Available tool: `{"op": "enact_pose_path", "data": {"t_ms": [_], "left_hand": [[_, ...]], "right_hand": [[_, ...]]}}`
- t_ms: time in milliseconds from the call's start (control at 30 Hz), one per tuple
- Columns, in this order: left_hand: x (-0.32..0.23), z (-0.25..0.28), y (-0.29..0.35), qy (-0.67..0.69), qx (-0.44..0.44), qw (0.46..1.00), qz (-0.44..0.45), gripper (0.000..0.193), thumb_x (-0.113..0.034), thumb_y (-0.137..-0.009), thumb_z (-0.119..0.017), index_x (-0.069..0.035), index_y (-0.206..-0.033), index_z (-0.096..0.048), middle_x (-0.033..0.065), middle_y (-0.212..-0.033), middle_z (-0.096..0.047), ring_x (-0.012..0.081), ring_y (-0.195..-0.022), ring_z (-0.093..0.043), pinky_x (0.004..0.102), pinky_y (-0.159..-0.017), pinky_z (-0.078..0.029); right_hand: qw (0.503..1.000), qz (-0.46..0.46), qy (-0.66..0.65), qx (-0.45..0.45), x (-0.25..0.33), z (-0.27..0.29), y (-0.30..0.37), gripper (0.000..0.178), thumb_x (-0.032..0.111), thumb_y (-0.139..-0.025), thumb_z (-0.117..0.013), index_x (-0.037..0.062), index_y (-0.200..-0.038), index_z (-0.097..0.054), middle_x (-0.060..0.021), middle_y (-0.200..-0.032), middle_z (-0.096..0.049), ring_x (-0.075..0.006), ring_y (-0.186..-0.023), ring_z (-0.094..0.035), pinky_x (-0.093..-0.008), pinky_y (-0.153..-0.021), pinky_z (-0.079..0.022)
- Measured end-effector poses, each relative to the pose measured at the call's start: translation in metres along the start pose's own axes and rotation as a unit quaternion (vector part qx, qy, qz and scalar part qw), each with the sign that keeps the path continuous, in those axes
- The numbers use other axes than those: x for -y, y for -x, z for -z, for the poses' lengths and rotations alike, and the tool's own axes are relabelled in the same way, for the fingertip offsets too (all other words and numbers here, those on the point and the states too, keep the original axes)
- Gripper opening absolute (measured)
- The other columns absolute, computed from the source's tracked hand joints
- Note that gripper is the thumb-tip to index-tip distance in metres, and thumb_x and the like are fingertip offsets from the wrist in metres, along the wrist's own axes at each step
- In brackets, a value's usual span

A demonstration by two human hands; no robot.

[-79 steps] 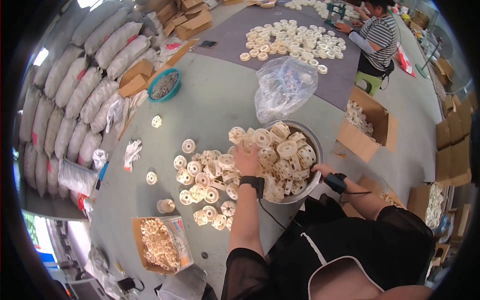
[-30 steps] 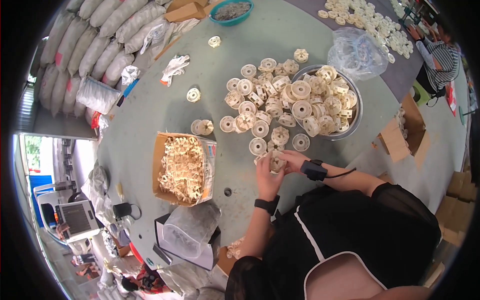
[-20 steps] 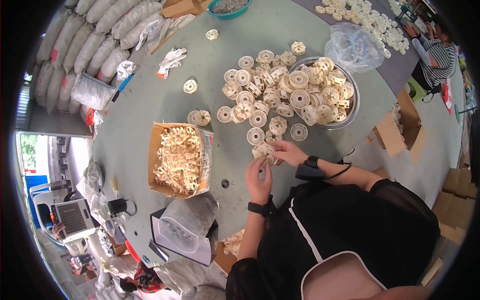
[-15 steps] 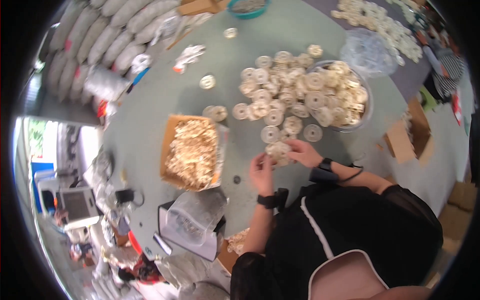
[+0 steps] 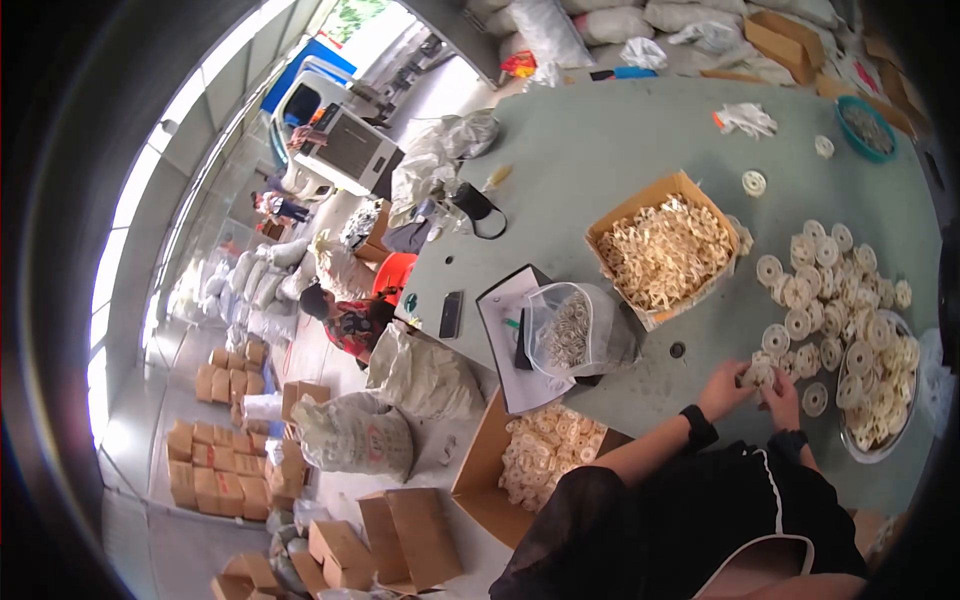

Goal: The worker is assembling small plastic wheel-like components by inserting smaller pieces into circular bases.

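Left hand (image 5: 728, 390): I see from my post that its fingers are bent almost closed, and they hold the left side of a cream wheel (image 5: 760, 374).
Right hand (image 5: 782, 400): its fingers are also bent in and grip the same piece from the right; the exact places of the fingertips are too small for me to tell.
Cream wheel: it is between the two hands, over the near part of the desk (image 5: 560, 190); I cannot tell if it touches the surface.
Loose wheels (image 5: 797, 323): they lie in a heap just beyond the hands, some flat, some tilted.
Metal bowl (image 5: 870, 457): it stands to the right of the hands, heaped with similar wheels.
Clear tub (image 5: 612, 342): it is to the left of the hands, with small grey pieces inside.
Open carton (image 5: 612, 225): it stands near the tub, filled with pale small parts.
White glove (image 5: 748, 120): it lies at the far part.
Sacks (image 5: 690, 18): I see them piled beyond the far edge.
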State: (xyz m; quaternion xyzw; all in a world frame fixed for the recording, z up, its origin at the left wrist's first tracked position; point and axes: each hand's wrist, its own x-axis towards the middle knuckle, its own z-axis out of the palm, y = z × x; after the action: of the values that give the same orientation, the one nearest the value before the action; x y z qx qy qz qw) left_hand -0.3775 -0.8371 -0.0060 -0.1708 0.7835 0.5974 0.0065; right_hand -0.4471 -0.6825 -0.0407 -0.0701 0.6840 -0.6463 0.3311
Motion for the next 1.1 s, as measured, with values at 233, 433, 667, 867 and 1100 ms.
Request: {"op": "enact_pose_path", "data": {"t_ms": [233,433,667,867,1100], "left_hand": [[0.019,-0.016,0.018,0.118,-0.022,0.992,-0.031,0.036,-0.011,-0.066,-0.063,-0.005,-0.101,-0.057,0.0118,-0.087,-0.058,0.0245,-0.077,-0.057,0.0312,-0.070,-0.046],[-0.003,-0.025,0.033,-0.060,-0.090,0.994,-0.001,0.026,-0.017,-0.066,-0.065,-0.001,-0.079,-0.050,0.0132,-0.074,-0.056,0.0203,-0.071,-0.057,0.0307,-0.062,-0.045],[0.028,-0.032,0.032,0.231,0.018,0.963,0.138,0.032,-0.018,-0.063,-0.065,0.000,-0.083,-0.047,0.0149,-0.077,-0.055,0.0282,-0.067,-0.054,0.0341,-0.063,-0.044],[0.003,-0.016,0.049,0.039,-0.049,0.994,-0.093,0.039,-0.010,-0.064,-0.059,0.002,-0.100,-0.050,0.0171,-0.086,-0.057,0.0274,-0.076,-0.056,0.0322,-0.069,-0.045],[0.020,-0.020,0.054,-0.037,-0.037,0.998,-0.044,0.028,-0.009,-0.065,-0.055,-0.001,-0.092,-0.051,0.0159,-0.076,-0.058,0.0285,-0.072,-0.057,0.0352,-0.064,-0.044]], "right_hand": [[0.992,0.002,0.063,0.113,0.019,0.005,0.023,0.039,0.001,-0.076,-0.050,-0.0005,-0.114,-0.041,-0.0051,-0.091,-0.056,-0.0097,-0.070,-0.053,-0.0214,-0.057,-0.044],[0.996,0.010,0.035,0.075,-0.005,0.012,0.030,0.044,0.006,-0.074,-0.052,0.0034,-0.117,-0.040,-0.0060,-0.100,-0.054,-0.0123,-0.078,-0.056,-0.0231,-0.053,-0.048],[0.998,-0.011,-0.005,0.054,-0.022,0.013,0.034,0.036,0.014,-0.077,-0.052,0.0052,-0.111,-0.045,-0.0047,-0.095,-0.055,-0.0125,-0.076,-0.056,-0.0238,-0.053,-0.048],[0.993,-0.072,0.063,0.068,-0.022,0.007,0.043,0.031,0.016,-0.075,-0.055,0.0057,-0.104,-0.049,-0.0049,-0.086,-0.055,-0.0121,-0.067,-0.056,-0.0233,-0.047,-0.047],[0.984,-0.057,0.146,0.082,0.001,-0.017,0.050,0.041,0.012,-0.068,-0.059,0.0046,-0.107,-0.046,-0.0055,-0.085,-0.055,-0.0131,-0.063,-0.056,-0.0238,-0.044,-0.045]]}}
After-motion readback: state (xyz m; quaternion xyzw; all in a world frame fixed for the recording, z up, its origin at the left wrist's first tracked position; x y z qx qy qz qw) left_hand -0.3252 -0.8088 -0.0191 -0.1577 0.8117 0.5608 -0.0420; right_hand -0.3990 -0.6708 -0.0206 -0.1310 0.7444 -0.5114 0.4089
